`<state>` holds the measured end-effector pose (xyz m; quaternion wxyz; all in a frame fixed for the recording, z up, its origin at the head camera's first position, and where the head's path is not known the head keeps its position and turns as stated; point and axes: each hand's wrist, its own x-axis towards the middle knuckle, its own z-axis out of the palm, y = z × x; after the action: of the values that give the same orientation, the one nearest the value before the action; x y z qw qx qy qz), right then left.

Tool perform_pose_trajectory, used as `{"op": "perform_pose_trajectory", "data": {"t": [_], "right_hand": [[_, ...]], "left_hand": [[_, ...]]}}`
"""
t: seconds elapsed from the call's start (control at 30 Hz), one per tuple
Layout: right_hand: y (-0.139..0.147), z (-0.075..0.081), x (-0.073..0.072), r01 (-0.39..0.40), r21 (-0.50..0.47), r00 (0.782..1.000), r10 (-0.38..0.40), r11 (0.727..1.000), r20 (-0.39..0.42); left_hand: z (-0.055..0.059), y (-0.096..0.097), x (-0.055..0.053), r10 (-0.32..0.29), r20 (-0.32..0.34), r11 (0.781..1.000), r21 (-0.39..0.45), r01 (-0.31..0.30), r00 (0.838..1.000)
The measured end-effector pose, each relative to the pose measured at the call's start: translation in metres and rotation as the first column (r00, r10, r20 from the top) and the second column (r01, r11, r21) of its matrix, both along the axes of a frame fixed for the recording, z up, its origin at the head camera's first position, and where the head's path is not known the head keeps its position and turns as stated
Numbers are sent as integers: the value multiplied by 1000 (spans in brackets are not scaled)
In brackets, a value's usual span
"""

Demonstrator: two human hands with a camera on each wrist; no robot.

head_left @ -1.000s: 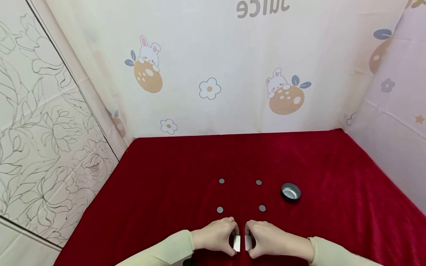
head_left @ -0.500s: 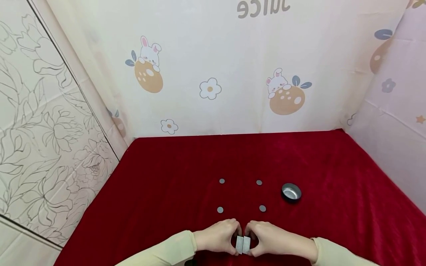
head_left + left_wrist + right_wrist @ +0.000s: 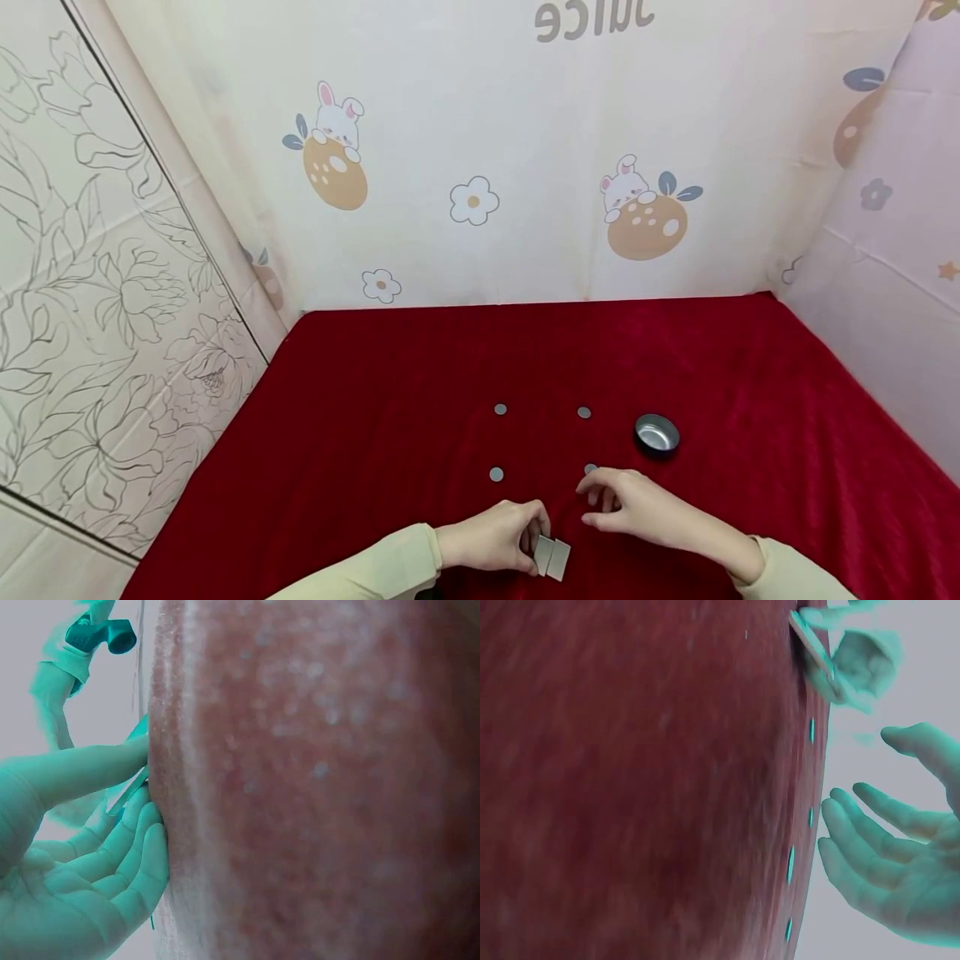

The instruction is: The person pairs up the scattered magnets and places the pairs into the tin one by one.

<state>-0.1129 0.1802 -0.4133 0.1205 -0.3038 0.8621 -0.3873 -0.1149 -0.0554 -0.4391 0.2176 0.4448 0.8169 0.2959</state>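
Two small silvery rectangular blocks lie side by side near the table's front edge in the head view. My left hand (image 3: 498,537) pinches the left block (image 3: 544,555) between thumb and fingers; the right block (image 3: 558,560) sits against it, slightly askew. In the left wrist view, my left hand (image 3: 82,877) hides most of both. Apart from the blocks, my right hand (image 3: 637,504) hovers over the cloth with loosely bent fingers and holds nothing. It partly covers a small grey disc (image 3: 590,468). The right wrist view shows my right hand (image 3: 907,870) with its fingers spread.
Beyond the hands lie more grey discs, a near left one (image 3: 497,474), a far left one (image 3: 500,409) and a far right one (image 3: 584,412). A small dark round tin (image 3: 656,435) stands right of them. Red cloth (image 3: 375,400) covers the table; printed curtains (image 3: 480,125) rise behind.
The two blocks, first apart, came together between both hands. My right hand has since let go of its block and moved up and to the right; my left hand stays on its block.
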Motion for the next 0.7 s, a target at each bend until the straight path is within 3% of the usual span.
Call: {"op": "perform_pose_trajectory", "data": {"t": [0.27, 0.37, 0.43, 0.53, 0.6, 0.7], "right_hand": [[22, 2, -6, 91, -49, 987, -97, 995, -126], [29, 3, -8, 122, -53, 973, -130, 991, -191], [33, 3, -10, 150, -48, 958, -157, 988, -239], [39, 4, -12, 201, -35, 934, -202, 979, -293], [42, 5, -14, 234, -30, 919, -231, 972, -319], [48, 5, -18, 273, -40, 892, -268, 961, -364]], "left_hand": [[-1, -2, 0, 15, 39, 998, 54, -17, 999], [-2, -2, 0, 21, 143, 992, 116, -38, 989], [-3, -2, -1, 18, 259, 984, 168, -63, 966], [-3, -3, -3, 6, 427, 966, 230, -115, 904], [-3, -3, -4, 3, 487, 958, 250, -143, 874], [0, -2, -8, 12, 525, 945, 272, -181, 851]]}}
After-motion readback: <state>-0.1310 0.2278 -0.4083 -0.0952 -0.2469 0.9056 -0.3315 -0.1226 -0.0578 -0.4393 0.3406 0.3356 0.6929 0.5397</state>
